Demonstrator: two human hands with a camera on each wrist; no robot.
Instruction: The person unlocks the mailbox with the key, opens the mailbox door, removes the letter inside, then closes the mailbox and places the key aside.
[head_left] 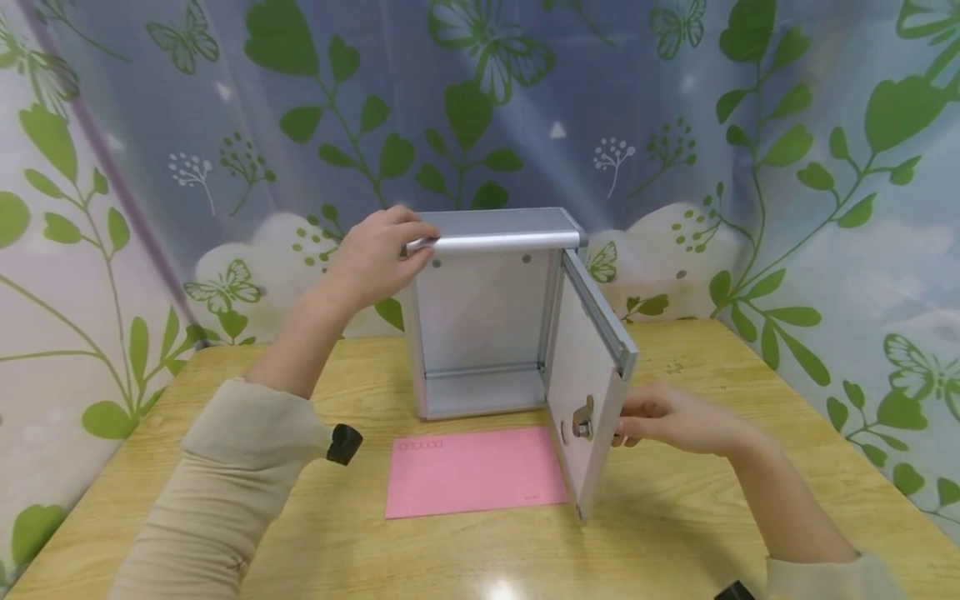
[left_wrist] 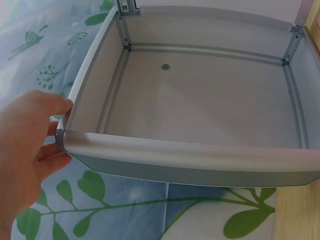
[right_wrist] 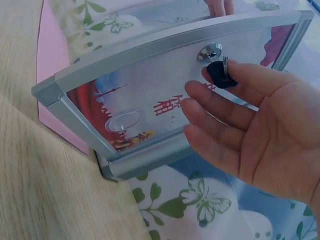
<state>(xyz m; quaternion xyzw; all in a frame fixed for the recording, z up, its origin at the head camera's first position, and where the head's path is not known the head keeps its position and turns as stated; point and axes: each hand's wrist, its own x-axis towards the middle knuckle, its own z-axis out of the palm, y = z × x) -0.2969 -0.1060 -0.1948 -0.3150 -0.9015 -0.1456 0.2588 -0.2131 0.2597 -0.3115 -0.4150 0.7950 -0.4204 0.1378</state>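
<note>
A mailbox with a silver frame (head_left: 502, 242) stands on the table, its front door (head_left: 588, 367) swung out to the right. Nothing shows inside it. My left hand (head_left: 375, 254) grips the top left corner, thumb on the near edge and fingers over the top. On the door's outer face, my right hand (right_wrist: 265, 120) pinches a black-headed key (right_wrist: 221, 75) between thumb and index finger. That key sits in the round lock (right_wrist: 209, 52), and the other fingers are loosely bent. The metal latch (head_left: 582, 418) shows on the door's inner side.
A pink envelope (head_left: 476, 471) lies flat on the wooden table (head_left: 337, 533) in front of the mailbox, partly behind the open door. A curtain (head_left: 360, 108) with green leaves and butterflies hangs behind and at both sides.
</note>
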